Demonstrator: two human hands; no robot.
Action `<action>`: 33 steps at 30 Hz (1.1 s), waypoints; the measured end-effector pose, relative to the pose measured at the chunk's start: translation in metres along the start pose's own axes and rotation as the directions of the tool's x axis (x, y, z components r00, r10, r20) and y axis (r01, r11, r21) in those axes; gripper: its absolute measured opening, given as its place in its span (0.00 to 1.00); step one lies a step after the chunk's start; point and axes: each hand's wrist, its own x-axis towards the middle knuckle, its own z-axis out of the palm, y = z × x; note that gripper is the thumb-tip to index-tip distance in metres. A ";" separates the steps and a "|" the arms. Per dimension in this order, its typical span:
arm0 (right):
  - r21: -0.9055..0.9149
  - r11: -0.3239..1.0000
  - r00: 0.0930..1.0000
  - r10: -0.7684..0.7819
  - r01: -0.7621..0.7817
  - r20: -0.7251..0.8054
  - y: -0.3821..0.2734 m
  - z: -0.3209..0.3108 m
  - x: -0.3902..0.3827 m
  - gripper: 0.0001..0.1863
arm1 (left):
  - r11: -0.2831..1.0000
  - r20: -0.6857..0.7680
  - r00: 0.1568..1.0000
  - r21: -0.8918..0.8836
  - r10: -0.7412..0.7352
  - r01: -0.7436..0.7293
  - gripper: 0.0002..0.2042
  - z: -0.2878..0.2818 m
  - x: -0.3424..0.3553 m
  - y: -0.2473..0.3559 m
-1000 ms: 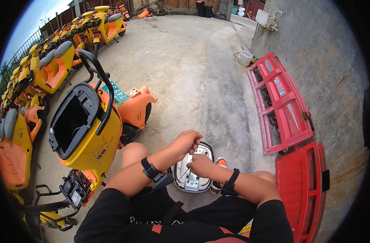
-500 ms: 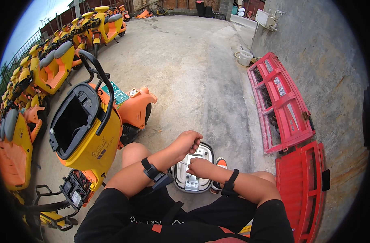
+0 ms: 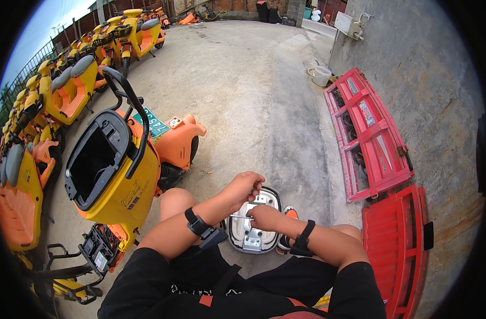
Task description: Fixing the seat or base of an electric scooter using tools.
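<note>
Between my feet lies a scooter seat (image 3: 253, 243), upside down, with a pale underside, a dark rim and silver metal brackets. Over its near middle, my right hand (image 3: 264, 218) is closed around a thin silver metal rod (image 3: 240, 217). The rod sticks out to the left, level above the seat; its exact kind is too small to tell. My left hand (image 3: 246, 187) hovers above the seat's far left edge with curled fingers. Whatever those fingers pinch, if anything, is hidden. A yellow and orange scooter (image 3: 120, 181) without its seat stands at my left, its storage well exposed.
Rows of yellow scooters (image 3: 73, 90) line the left side. Red metal panels (image 3: 373, 138) lean along the grey wall (image 3: 429, 106) at the right, with a white bucket (image 3: 321, 76) beyond them. An orange shoe (image 3: 290, 213) sits just right of the seat.
The rod in my right hand has swung from a slant to nearly level, its free end moving left. My right hand has turned slightly. The left hand barely differs.
</note>
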 end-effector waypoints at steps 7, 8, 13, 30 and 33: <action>-0.246 0.953 0.970 -0.212 0.179 -0.115 -0.007 0.003 -0.004 0.12 | 1.000 -0.008 1.000 0.028 -0.001 0.001 0.08 0.000 -0.001 0.000; -0.266 0.948 0.967 -0.216 0.175 -0.134 -0.007 0.005 -0.004 0.13 | 1.000 -0.006 1.000 0.027 -0.002 0.002 0.08 0.000 -0.001 0.000; -0.350 0.924 0.955 -0.228 0.152 -0.189 -0.003 0.009 -0.004 0.19 | 1.000 -0.006 1.000 0.019 -0.004 0.004 0.08 0.000 -0.001 -0.001; -0.338 0.938 0.976 -0.139 0.077 -0.165 0.002 0.024 -0.004 0.19 | 1.000 -0.007 1.000 0.016 -0.006 0.006 0.08 0.002 0.000 -0.002; -0.313 0.930 0.945 -0.260 0.190 -0.198 0.004 0.027 -0.003 0.14 | 1.000 -0.013 1.000 0.022 -0.004 0.004 0.08 0.002 0.000 -0.002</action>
